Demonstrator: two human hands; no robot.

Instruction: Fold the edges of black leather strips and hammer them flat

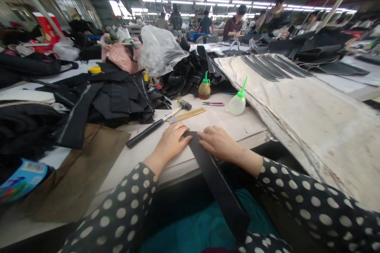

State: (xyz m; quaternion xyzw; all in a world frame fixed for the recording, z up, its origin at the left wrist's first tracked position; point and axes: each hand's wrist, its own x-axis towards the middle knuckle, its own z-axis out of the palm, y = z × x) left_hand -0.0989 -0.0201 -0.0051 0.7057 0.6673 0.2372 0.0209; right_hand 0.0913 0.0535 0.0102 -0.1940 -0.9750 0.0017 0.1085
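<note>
A long black strip (212, 178) lies over the table's front edge, its far end on the pale work surface and its near end hanging down to the lap. My left hand (173, 140) is at the left side of the far end, thumb and fingers closed on it. On the right side, my right hand (216, 140) presses its bent fingers on the same end. Just beyond the hands are a yellow ruler (188, 115) and a hammer (151, 129) with a black handle. Small scissors-like snips (213, 104) lie farther back.
Two squeeze bottles stand behind, one amber (204, 88) and one clear (237, 102) with green nozzles. Black fabric pieces (115, 99) heap up at the left, beside brown paper (86, 174). A cloth-covered board (311, 114) slants along the right. People work in the background.
</note>
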